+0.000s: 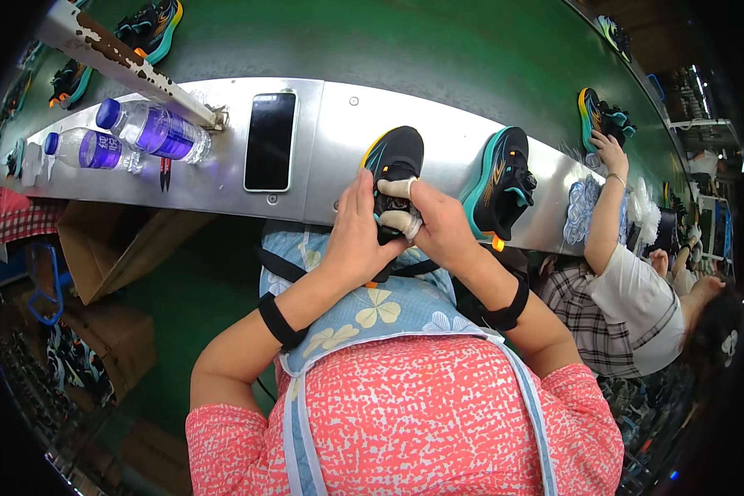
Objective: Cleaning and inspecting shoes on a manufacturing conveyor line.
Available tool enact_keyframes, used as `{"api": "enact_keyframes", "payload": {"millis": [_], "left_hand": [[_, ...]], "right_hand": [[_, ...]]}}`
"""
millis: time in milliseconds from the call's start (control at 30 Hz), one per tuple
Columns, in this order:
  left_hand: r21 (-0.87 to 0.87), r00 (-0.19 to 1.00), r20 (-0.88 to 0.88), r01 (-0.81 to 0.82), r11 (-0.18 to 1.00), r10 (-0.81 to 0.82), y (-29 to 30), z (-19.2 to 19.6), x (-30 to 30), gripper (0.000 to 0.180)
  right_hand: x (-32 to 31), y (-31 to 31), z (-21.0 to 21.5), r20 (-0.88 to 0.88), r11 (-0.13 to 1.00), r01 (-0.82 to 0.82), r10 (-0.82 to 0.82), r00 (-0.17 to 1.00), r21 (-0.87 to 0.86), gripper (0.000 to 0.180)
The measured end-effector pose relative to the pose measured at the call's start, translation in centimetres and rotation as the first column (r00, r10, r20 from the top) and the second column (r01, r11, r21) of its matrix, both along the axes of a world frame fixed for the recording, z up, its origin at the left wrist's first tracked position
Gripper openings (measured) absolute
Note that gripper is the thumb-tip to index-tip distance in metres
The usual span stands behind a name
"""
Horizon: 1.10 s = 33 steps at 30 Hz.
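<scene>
A black sneaker [398, 155] with yellow trim rests on the metal ledge [331, 132], its heel toward me. My left hand [354, 231] grips its left side near the heel. My right hand [442, 227] grips the right side, with taped fingertips pressed on the shoe's opening. A second black and teal sneaker [503, 183] lies just right of my right hand on the same ledge.
A black phone [270, 140] lies flat on the ledge to the left, beside two plastic bottles [153, 131] and a small tool [165, 174]. The green conveyor belt [388, 50] carries more sneakers. A co-worker's hand [610, 153] touches a shoe at right. Cardboard boxes [99, 248] stand lower left.
</scene>
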<state>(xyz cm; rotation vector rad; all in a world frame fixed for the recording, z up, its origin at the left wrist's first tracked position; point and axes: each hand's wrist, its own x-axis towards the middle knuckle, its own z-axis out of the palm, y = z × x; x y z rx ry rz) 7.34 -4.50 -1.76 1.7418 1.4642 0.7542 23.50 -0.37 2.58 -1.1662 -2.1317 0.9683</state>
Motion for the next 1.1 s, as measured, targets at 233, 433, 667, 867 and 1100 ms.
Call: {"api": "enact_keyframes", "payload": {"millis": [233, 433, 667, 867, 1100], "left_hand": [[-0.002, 0.995, 0.006, 0.095, 0.995, -0.095, 1.0, 0.6, -0.8, 0.111], [0.005, 0.997, -0.007, 0.070, 0.998, -0.070, 1.8, -0.1, 0.1, 0.102], [0.051, 0.995, -0.069, 0.071, 0.996, -0.068, 1.4, -0.5, 0.2, 0.099], [-0.023, 0.994, -0.074, 0.081, 0.996, -0.083, 1.6, 0.0, 0.2, 0.100], [0.028, 0.992, -0.071, 0.107, 0.994, -0.104, 1.7, -1.0, 0.0, 0.099]], "right_hand": [[1.1, 2.1, 1.7, -0.050, 0.999, -0.042, 0.042, 0.998, 0.013, 0.048], [-0.3, 2.4, 1.4, 0.373, 0.985, -0.171, 0.164, 0.913, -0.013, 0.054], [-0.1, 2.4, 1.0, 0.163, 0.989, -0.146, 0.143, 0.976, 0.012, 0.043], [-0.1, 2.2, 1.4, 0.065, 0.968, -0.041, 0.059, 0.996, -0.247, 0.044], [2.3, 2.6, 3.3, 0.170, 0.966, -0.218, 0.241, 0.955, -0.141, 0.068]]}}
